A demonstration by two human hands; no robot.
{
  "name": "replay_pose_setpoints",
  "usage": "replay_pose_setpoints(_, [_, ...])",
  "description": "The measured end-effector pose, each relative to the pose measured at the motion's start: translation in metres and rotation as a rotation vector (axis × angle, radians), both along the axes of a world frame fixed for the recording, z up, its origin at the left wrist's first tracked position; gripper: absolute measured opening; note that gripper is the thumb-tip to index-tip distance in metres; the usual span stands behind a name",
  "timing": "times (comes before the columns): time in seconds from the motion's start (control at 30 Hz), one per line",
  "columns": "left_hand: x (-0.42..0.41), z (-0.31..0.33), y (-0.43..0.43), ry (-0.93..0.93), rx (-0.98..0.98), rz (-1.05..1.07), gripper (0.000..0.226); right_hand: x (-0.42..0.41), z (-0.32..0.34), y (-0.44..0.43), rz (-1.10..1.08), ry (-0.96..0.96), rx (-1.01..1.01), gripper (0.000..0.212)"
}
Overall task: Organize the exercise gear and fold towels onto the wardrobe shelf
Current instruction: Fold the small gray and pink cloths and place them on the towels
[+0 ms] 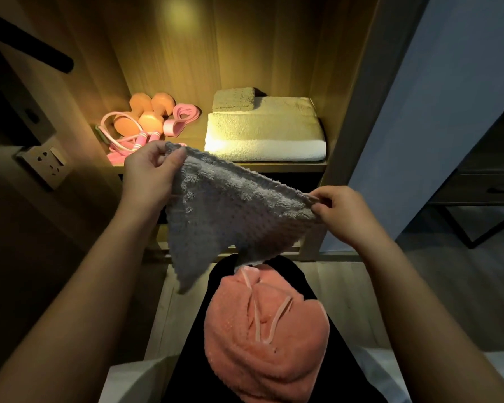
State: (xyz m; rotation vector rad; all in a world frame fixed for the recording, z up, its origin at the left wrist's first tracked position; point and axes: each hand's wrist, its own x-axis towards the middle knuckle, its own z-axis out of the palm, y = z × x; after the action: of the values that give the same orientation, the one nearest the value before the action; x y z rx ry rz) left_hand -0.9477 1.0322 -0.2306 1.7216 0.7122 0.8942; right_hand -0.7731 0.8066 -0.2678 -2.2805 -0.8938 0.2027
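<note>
Seen from the head camera, a grey towel (230,207) is held up in the air in front of the wardrobe, spread between both hands and hanging slantwise. Its upper left corner is pinched by the left grip (149,175), with thumb and fingers curled over the edge. The opposite corner, lower and to the right, is pinched by the right grip (341,210) between thumb and fingertips. The loose lower corner of the towel hangs down just above a pink towel (266,338); whether the two touch cannot be told. The pink towel is laid crumpled on the black-clothed lap (186,359), with a pale trim strip showing across its top.

Behind the hands, the lit wardrobe shelf (274,165) is seen. On its right half a large white towel (265,132) is laid folded flat, and a small beige towel (234,98) is set folded on top of it, at its back left corner. On the left half of the shelf, two orange dumbbells (150,120) are placed side by side. A pink skipping rope (143,139) is coiled around and in front of them, and a pink resistance band (172,127) is laid just to their right, between them and the white towel.

A wall socket (45,161) is seen on the dark panel at the left.
</note>
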Motion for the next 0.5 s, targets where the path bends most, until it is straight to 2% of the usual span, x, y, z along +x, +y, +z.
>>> replay_pose_setpoints(0.13, [0.02,-0.007,0.028,0.107,0.14,0.039,0.014,0.028,-0.002,0.011,-0.124,-0.118,-0.005,0.012])
replay_pose_setpoints(0.2, [0.033,-0.013,0.043,0.209,0.249,0.04,0.012,0.043,0.001,0.019,-0.222,-0.232,-0.018,0.013])
replay_pose_setpoints(0.3, [0.053,-0.024,0.061,0.332,0.373,0.119,0.015,0.062,0.003,0.026,-0.318,-0.254,0.016,0.02])
replay_pose_setpoints(0.4, [0.072,-0.034,0.068,0.318,0.334,0.166,0.015,0.077,-0.006,0.039,-0.308,-0.109,0.144,0.026])
replay_pose_setpoints(0.5, [0.093,-0.044,0.067,0.096,0.018,0.111,0.011,0.088,-0.013,0.058,-0.332,0.231,0.441,0.026])
